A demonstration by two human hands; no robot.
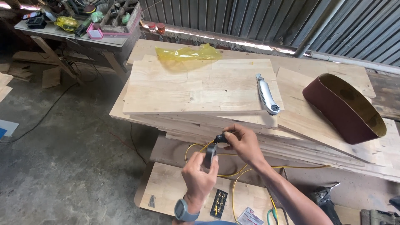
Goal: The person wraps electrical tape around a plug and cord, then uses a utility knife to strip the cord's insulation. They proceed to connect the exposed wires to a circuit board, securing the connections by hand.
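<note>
Below, in the one head view, we counted two hands. Our left hand [201,171], with one grey watch [184,211] on the wrist, had its fingers curled and pressed around one roll of black tape [210,154]. At two o'clock from it, just beside it, our right hand [243,143] pinched one small black plug [220,138] between thumb and fingertips; the plug sat on one yellow cable [239,170] that looped down under both hands.

At twelve o'clock from the hands lay one stack of wooden boards [187,89], its front edge right above our fingers. On it we counted one silver utility knife [266,96] at one o'clock, one sanding belt [345,107] at two o'clock near the right edge, and one yellow plastic bag [188,53] at the far edge.

Below the hands one lower board [171,189] carried one small black packet [219,203]. At nine o'clock the concrete floor [62,166] gave open room, and one cluttered workbench [75,29] stood at ten o'clock, well apart.
</note>
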